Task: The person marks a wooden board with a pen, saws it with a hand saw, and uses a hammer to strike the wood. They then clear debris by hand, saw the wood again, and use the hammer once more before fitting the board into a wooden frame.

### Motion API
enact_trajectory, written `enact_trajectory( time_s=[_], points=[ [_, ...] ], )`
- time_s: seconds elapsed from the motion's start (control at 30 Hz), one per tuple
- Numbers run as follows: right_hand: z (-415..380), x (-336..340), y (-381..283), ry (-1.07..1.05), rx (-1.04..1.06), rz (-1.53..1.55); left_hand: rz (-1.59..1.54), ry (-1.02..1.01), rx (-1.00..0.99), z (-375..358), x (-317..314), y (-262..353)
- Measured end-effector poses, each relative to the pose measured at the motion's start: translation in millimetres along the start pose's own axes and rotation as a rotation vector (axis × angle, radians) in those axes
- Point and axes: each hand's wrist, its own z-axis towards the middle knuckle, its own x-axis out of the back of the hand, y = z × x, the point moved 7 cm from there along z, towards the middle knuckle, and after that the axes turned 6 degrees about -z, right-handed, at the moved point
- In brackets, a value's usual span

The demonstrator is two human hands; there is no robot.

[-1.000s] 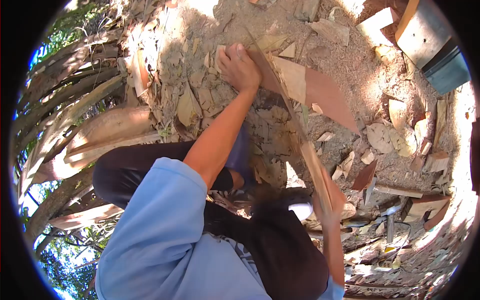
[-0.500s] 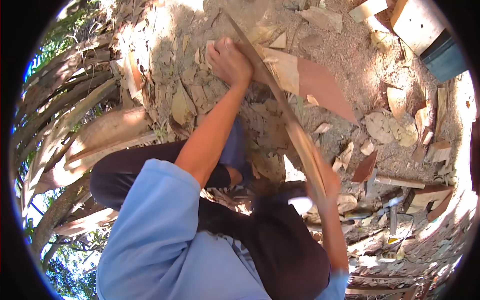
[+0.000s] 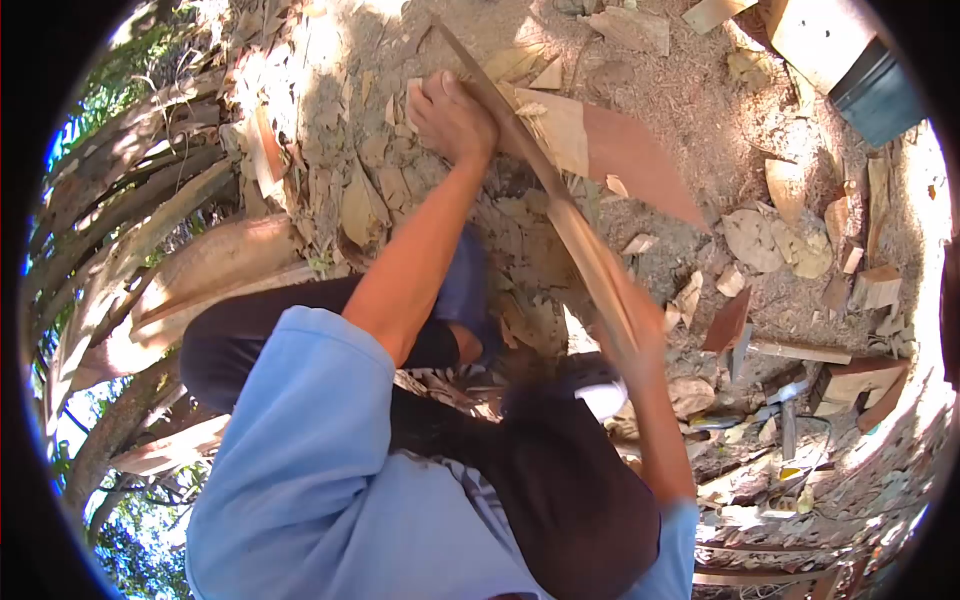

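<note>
My left hand [image 3: 452, 118] is closed on the upper left end of a reddish-brown board [image 3: 640, 165], which has a pale, freshly cut patch with a curled shaving on it. Across the board, close beside that hand, slants a long-bladed tool [image 3: 510, 120] with a narrow dark blade and a long wooden handle. I cannot make out teeth on the blade. My right hand [image 3: 638, 325], smeared by motion, is wrapped around the lower part of the wooden handle. The board's underside and the fingertips of my left hand are hidden.
Wood chips and dry leaves litter the sawdust-covered ground. A hammer [image 3: 788, 400] lies at the right among offcuts, near a wood block [image 3: 877, 287]. A dark bucket [image 3: 880, 98] stands at the upper right. Logs and branches [image 3: 110, 200] pile up on the left.
The tool and my right hand have slid up and to the left, along the blade's length. The left hand still holds the board. The whole view has shifted slightly.
</note>
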Motion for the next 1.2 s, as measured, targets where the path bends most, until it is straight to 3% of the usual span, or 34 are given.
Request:
enact_trajectory(
  time_s=[0.03, 0.1, 0.2, 0.3, 0.33, 0.4, 0.43, 0.53, 0.57, 0.6, 0.73, 0.77, 0.87, 0.9, 0.97, 1.03, 1.07, 1.13, 1.2],
  points=[
    [53.0, -16.9, -35.9, 0.053, 0.166, -0.076, 0.016, 0.006, 0.032, 5.0, -0.9, -1.2],
    [91.6, -36.5, -52.5, 0.073, 0.153, -0.057, 0.046, 0.025, 0.061, 37.3, -1.6, -6.3],
    [79.3, -22.7, -57.3, 0.042, 0.251, -0.084, 0.041, 0.065, -0.006, 34.1, -4.8, -16.8],
    [-3.3, 15.8, -41.1, -0.018, 0.042, -0.186, 0.092, 0.049, -0.057, 40.4, -8.7, -18.9],
    [-25.7, 34.6, -39.2, -0.064, -0.034, -0.187, 0.046, 0.087, 0.007, 34.4, -0.6, -7.7],
    [-42.3, 60.1, -50.7, -0.07, -0.008, -0.21, 0.04, 0.078, 0.028, 35.8, -4.5, -6.9],
    [-14.9, 44.1, -61.2, -0.24, 0.036, -0.498, 0.042, 0.074, 0.048, 35.8, -3.6, -10.2],
    [91.8, -14.6, -51.0, -0.071, 0.16, -0.261, 0.077, -0.01, 0.034, 34.5, 0.4, -3.9],
    [131.5, -33.9, -70.4, -0.055, 0.082, -0.089, 0.067, 0.007, 0.055, 34.5, -1.1, -4.3],
    [147.3, -44.6, -78.5, 0.002, 0.142, -0.083, 0.053, 0.023, 0.059, 38.3, -5.6, -8.6],
    [92.3, -20.0, -60.9, 0.104, 0.259, -0.16, 0.087, 0.017, 0.127, 38.8, -5.9, -11.1],
    [64.2, -6.2, -51.3, -0.028, 0.063, -0.179, 0.062, 0.033, 0.089, 48.5, -8.2, -3.1],
    [-10.6, 55.1, -42.7, -0.092, 0.012, -0.203, 0.057, 0.042, 0.057, 30.6, -1.7, -8.6],
    [-13.7, 66.7, -46.4, -0.107, 0.017, -0.247, 0.052, 0.06, 0.047, 32.3, -3.7, -10.5],
    [22.7, 37.7, -20.7, -0.174, -0.191, -0.047, 0.058, 0.076, 0.019, 37.2, -7.2, -12.2],
    [106.1, -13.0, -52.7, -0.163, 0.068, -0.201, 0.075, 0.074, -0.011, 32.7, -2.5, -8.5],
    [140.4, -42.6, -64.5, -0.048, 0.201, -0.145, 0.077, 0.039, 0.053, 25.3, -1.0, -13.2],
    [163.7, -66.3, -95.5, 0.111, 0.278, -0.147, 0.057, -0.009, 0.111, 45.1, -4.1, -12.1],
    [131.5, -50.3, -80.2, 0.043, 0.187, -0.136, 0.089, -0.002, 0.099, 38.8, 1.7, -13.5]
  ],
)
